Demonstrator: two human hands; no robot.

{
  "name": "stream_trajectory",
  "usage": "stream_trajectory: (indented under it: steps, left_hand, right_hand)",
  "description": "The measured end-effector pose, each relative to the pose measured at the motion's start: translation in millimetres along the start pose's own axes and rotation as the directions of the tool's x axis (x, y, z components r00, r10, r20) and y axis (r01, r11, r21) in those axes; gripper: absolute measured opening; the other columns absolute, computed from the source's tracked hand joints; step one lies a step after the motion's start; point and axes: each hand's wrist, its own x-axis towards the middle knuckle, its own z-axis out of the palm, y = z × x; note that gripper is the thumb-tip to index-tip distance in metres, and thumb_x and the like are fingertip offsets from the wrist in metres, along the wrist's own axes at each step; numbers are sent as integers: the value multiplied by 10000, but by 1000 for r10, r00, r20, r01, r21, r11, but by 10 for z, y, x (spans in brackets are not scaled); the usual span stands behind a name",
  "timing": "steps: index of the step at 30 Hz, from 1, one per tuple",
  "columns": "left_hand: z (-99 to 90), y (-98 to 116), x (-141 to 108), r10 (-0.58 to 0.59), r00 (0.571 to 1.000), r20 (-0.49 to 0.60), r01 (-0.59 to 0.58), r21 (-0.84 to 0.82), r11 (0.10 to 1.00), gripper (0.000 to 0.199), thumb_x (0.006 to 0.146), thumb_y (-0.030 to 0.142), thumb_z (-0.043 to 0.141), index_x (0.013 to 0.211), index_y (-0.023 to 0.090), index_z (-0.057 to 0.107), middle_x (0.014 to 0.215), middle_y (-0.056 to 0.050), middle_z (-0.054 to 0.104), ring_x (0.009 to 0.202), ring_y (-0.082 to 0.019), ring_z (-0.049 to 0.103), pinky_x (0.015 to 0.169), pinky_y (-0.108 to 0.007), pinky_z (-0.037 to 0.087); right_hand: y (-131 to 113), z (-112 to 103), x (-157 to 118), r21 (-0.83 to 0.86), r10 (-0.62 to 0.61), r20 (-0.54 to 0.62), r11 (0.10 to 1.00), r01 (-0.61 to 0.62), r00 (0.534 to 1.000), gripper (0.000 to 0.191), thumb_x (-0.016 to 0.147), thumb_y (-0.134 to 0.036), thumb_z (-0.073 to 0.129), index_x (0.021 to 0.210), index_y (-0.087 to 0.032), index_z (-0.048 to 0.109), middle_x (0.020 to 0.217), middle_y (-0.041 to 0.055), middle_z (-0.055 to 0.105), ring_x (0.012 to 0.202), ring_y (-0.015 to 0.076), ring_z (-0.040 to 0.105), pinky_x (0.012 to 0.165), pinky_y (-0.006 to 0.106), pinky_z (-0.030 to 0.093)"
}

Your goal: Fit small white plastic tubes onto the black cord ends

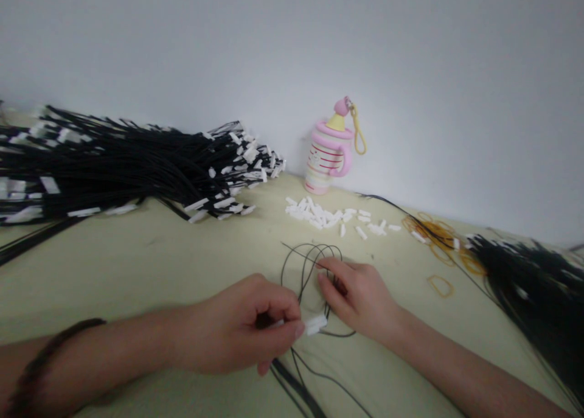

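Observation:
My left hand (262, 323) is closed, thumb and fingers pinched on a white connector (316, 324) that sticks out to the right of the fingertips. Thin black wires (302, 278) rise in loose loops between my two hands. On the right, my right hand (358, 293) has its thumb and fingers closed round the looped wires. More black wire runs down from below my left hand to the front edge of the view. Part of the connector is hidden by my left fingers.
Black cables with white ends (150, 162) form a large pile at the left. Small white connectors (314, 213) lie before a pink and white cup (327, 156). Yellow rubber bands (431, 235) lie near a bundle of black wires (538, 290) at the right. A wall (292, 53) stands behind.

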Motion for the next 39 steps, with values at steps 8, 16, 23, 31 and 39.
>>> stream_trajectory:
  steps: [8, 16, 23, 31, 39]
  left_hand:
    - [-13, -7, -5, -3, 1000, 13, 3, 19, 1000, 344, 897, 407, 398, 680, 158, 492, 498, 42, 497, 425, -54, 418, 393, -124, 280]
    - [-7, -17, -3, -9, 1000, 22, 8, 11, 1000, 353, 901, 421, 392, 692, 158, 496, 502, 40, 503, 438, -57, 438, 401, -126, 285]
    - [-12, -20, 2, -4, 1000, 8, 3, 39, 999, 368, 902, 437, 383, 691, 161, 502, 494, 42, 502, 433, -60, 434, 405, -132, 290]
    - [-4, -13, -5, -12, 1000, 4, 12, 8, 1000, 361, 896, 442, 394, 688, 163, 495, 498, 39, 509, 431, -62, 423, 402, -136, 283]
    - [8, 3, -2, 24, 1000, -3, -24, 11, 1000, 357, 907, 393, 384, 653, 159, 476, 489, 40, 492, 416, -51, 386, 384, -127, 252]
  right_hand:
    - [8, 6, 9, -13, -3, 7, 1000, 3, 1000, 234, 891, -290, 380, 1014, -183, 548, 611, -11, 552, 518, 119, 516, 526, 219, 320]
    - [14, -11, 16, -34, 0, 4, 999, 0, 1000, 215, 888, -284, 387, 986, -185, 551, 613, -8, 567, 527, 118, 522, 533, 216, 323]
    - [10, -3, 11, -49, -8, -5, 999, 8, 1000, 219, 884, -284, 396, 1000, -184, 553, 635, -1, 590, 543, 124, 539, 529, 218, 320]
    - [3, -32, 20, 7, -39, 21, 999, 39, 999, 246, 918, -285, 345, 967, -175, 559, 660, 14, 596, 578, 120, 552, 564, 210, 362]
    - [9, -24, 14, 44, -27, 31, 999, 26, 999, 278, 940, -281, 302, 989, -171, 553, 710, 32, 611, 644, 135, 591, 615, 221, 404]
